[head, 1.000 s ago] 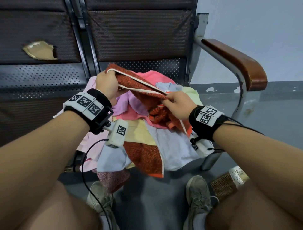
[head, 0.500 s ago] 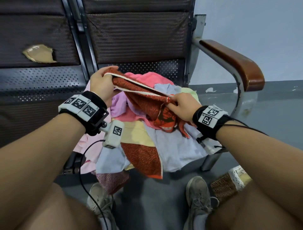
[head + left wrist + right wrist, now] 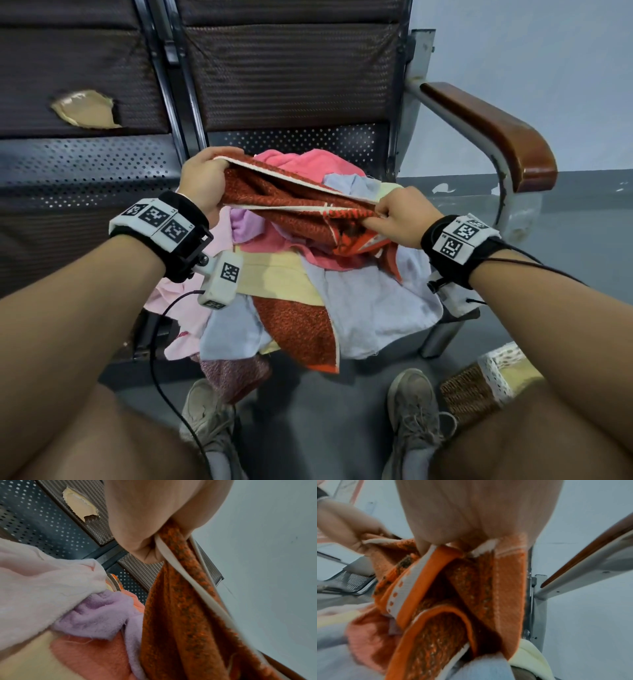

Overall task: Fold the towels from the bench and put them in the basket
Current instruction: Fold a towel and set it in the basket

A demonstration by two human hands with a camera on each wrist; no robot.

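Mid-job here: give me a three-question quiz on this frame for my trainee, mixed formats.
1. True or false: both hands grip the same orange towel.
2. Multiple choice: the wicker basket sits (A) on the bench seat, (B) on the floor by the person's right foot, (C) on the armrest.
3. Fill in: the towel's held edge carries a ____-coloured border.

Key
1. True: the left hand pinches one end of the edge and the right hand the other.
2. B.
3. Cream (off-white), plain in the left wrist view.
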